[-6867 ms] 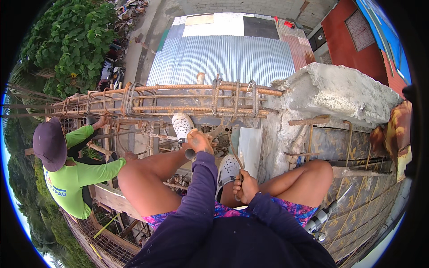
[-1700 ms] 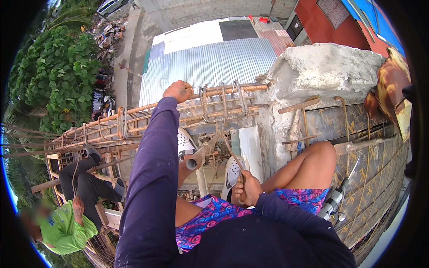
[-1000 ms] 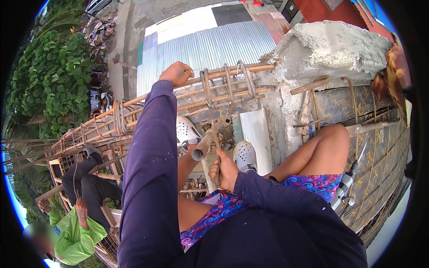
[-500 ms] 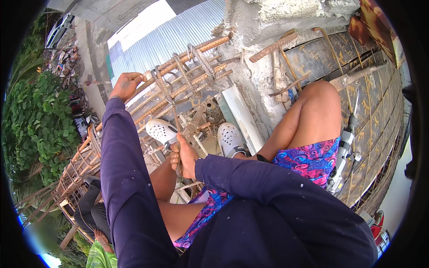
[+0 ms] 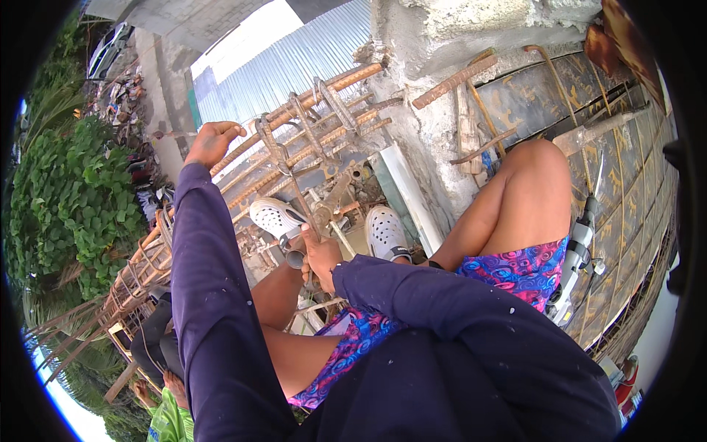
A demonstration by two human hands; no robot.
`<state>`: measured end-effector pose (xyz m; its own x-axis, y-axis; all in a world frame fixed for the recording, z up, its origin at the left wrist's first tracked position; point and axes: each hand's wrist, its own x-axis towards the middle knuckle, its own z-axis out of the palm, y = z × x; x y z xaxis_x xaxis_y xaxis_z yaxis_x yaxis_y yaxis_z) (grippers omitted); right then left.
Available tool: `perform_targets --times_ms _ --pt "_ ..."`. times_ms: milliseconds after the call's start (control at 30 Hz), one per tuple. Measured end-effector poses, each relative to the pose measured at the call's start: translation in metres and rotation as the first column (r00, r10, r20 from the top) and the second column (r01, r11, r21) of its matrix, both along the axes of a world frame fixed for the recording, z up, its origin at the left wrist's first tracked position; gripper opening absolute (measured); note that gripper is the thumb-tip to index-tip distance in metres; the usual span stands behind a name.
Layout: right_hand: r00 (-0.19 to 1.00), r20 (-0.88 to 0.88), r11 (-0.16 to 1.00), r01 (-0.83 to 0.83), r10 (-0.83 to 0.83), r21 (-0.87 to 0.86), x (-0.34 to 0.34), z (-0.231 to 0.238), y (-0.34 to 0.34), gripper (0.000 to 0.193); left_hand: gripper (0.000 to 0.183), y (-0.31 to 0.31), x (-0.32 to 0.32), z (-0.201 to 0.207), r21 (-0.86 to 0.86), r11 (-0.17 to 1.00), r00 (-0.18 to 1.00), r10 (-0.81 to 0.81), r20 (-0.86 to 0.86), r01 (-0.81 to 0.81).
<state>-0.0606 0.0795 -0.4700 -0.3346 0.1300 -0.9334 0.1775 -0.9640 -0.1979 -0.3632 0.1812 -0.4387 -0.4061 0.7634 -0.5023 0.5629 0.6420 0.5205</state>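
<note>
Head view: rod gripped in closed right hand, far end at bent steel loop. Left hand curled beside far bar; whether closed on it cannot be told. Loop apparently being levered; steady right grip called for next.

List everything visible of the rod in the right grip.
The rod is slim, brown and rusty-looking, apparently steel, and looks nearly straight where it shows. It slants up and slightly left from the right grip, which is closed around its lower part. Its upper end meets the foot of a stirrup in the picture; whether it hooks on or merely touches, I can't tell. The hand hides its lower end.
</note>
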Motion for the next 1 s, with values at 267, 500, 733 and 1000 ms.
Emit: perform_targets --times_ms 267,500,733,1000 --pt "0.998 -0.053 1.000 -0.018 0.019 0.020 0.004 -0.013 -0.002 0.056 0.024 0.023 -0.020 -0.014 -0.021 0.996 0.996 -0.082 -0.025 0.082" --pt "0.996 -0.070 0.998 -0.046 0.048 0.034 0.011 -0.016 0.002 0.055 0.027 0.024 -0.008 -0.008 -0.061 0.998 0.998 0.028 0.056 -0.025" --pt "0.986 -0.097 0.990 -0.130 0.134 0.049 0.015 -0.026 0.011 0.056 0.027 0.019 -0.002 0.017 -0.029 0.999 0.997 0.041 0.059 -0.039" --pt "0.985 -0.132 0.993 -0.118 0.115 -0.013 0.016 -0.032 0.009 0.057 0.025 0.023 -0.016 -0.007 -0.027 0.994 0.994 0.105 0.042 -0.104"
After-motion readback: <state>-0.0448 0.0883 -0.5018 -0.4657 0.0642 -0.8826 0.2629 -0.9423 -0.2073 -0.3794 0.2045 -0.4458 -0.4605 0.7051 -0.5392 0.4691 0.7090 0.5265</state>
